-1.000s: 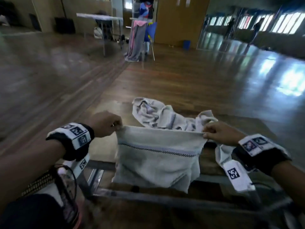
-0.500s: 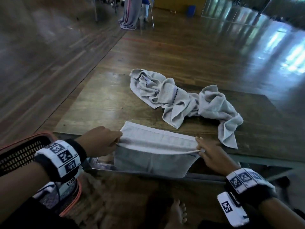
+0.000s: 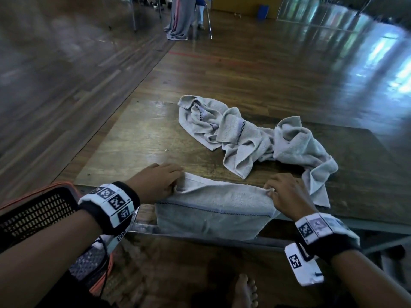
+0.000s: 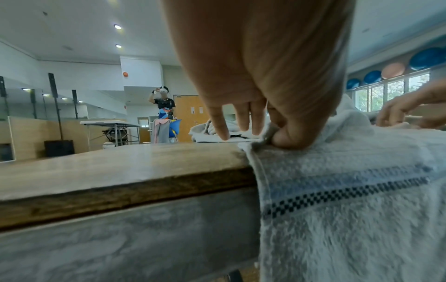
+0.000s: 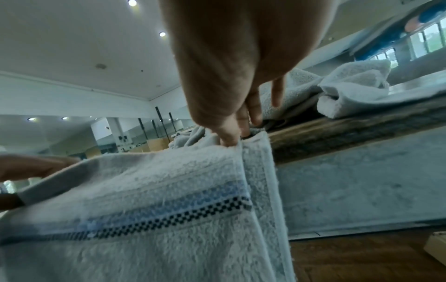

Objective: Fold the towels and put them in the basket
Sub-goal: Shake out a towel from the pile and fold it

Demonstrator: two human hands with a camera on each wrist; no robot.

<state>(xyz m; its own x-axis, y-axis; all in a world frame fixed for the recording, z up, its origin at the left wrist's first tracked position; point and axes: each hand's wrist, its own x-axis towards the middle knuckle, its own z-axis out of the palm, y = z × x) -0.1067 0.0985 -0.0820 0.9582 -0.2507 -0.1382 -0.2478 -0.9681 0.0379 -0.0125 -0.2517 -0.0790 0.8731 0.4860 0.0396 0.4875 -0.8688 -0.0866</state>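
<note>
A grey towel (image 3: 213, 207) with a dark checked stripe lies doubled over the near edge of the wooden table (image 3: 138, 138), its lower part hanging down the table's front. My left hand (image 3: 175, 185) pinches its left top corner, seen close in the left wrist view (image 4: 272, 137). My right hand (image 3: 270, 191) pinches the right top corner, thumb against fingers (image 5: 231, 139). Crumpled grey towels (image 3: 244, 134) lie heaped farther back on the table. A black mesh basket (image 3: 33, 212) with an orange rim stands low at my left.
The table's metal frame (image 3: 222, 238) runs under the hanging towel. My bare foot (image 3: 244, 290) is on the wooden floor below. Far back stand a chair draped with cloth (image 3: 180, 16), a folding table (image 4: 111, 124) and a person (image 4: 165, 106).
Both hands lowered the towel from mid-air and laid its top edge forward on the table, the rest draping over the front. The view tilted down, showing the basket.
</note>
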